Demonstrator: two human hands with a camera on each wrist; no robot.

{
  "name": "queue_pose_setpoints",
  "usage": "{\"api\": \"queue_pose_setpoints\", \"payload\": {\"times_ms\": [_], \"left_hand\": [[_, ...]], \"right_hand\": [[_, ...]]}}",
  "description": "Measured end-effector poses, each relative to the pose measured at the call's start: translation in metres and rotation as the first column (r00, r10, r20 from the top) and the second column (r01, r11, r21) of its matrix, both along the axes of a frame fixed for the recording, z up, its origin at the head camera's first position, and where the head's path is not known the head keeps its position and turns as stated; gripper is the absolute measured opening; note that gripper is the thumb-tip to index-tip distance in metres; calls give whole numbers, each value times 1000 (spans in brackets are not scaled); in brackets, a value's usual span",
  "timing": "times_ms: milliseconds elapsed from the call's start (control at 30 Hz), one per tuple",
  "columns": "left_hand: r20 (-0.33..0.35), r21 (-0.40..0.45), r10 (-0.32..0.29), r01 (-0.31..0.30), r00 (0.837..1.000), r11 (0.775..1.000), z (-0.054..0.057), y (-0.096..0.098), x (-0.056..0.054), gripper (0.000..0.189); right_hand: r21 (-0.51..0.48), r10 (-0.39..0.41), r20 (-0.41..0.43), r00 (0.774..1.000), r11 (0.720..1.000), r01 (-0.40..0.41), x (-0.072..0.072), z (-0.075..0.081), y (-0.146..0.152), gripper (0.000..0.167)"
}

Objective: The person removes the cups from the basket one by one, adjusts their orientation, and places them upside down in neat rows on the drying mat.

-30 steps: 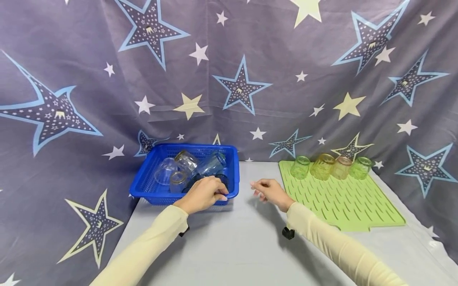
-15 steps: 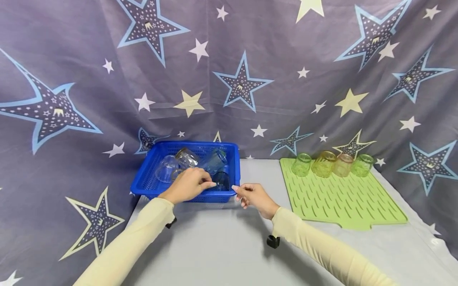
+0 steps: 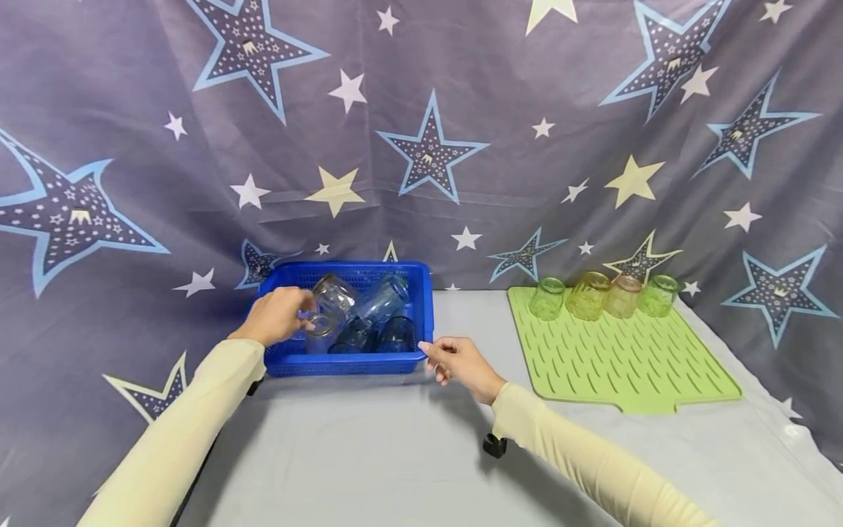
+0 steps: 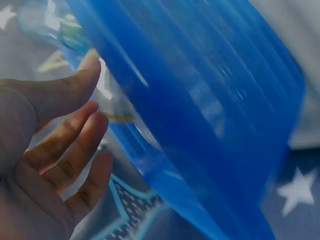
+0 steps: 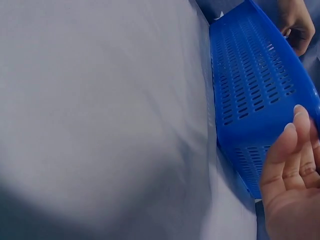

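My left hand [image 3: 279, 316] is over the left part of a blue perforated basket [image 3: 426, 311], fingers loosely bent and nothing visible between them in the left wrist view. Beside its fingertips stands a small clear glass [image 3: 320, 334]; another clear glass is mostly hidden behind the hand. Farther back in the basket lie a clear glass with an amber tint [image 3: 336, 294] and a light blue glass [image 3: 383, 300]. Two dark blue glasses [image 3: 397, 335] sit near its front. My right hand [image 3: 461, 362] has its fingertips at the basket's front right corner; whether they touch it, I cannot tell.
A light green ridged drying mat [image 3: 632, 366] lies on the white-covered table [image 3: 395, 454] at right. Several glasses stand along its back edge: green [image 3: 546, 298], yellow [image 3: 588, 296], pink [image 3: 623, 296] and another green. A star-patterned curtain [image 3: 428, 241] hangs behind.
My left hand has moved leftward from the basket's front right to its left side, uncovering the dark blue glasses. My right hand has moved left to the basket's corner.
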State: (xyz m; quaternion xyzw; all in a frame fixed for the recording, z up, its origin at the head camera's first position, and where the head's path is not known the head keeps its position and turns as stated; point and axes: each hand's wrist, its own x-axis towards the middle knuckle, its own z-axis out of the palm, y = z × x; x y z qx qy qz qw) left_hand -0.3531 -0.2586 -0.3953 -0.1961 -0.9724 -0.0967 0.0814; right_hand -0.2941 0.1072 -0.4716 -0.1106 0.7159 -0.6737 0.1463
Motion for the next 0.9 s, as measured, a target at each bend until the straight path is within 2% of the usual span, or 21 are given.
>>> {"api": "queue_pose_setpoints", "payload": {"times_ms": [200, 500, 900], "left_hand": [[-61, -33, 67, -69, 996, 997, -6, -24, -6, 28], [-36, -70, 150, -152, 988, 986, -17, -36, -15, 22], [-43, -176, 72, -78, 997, 981, -13, -27, -32, 20]], "right_hand": [[14, -6, -24, 1000, 1000, 7, -1, -1, -2, 38], [7, -10, -39, 999, 1000, 10, 1, -1, -2, 36], [2, -27, -50, 998, 1000, 27, 2, -5, 2, 38]]}}
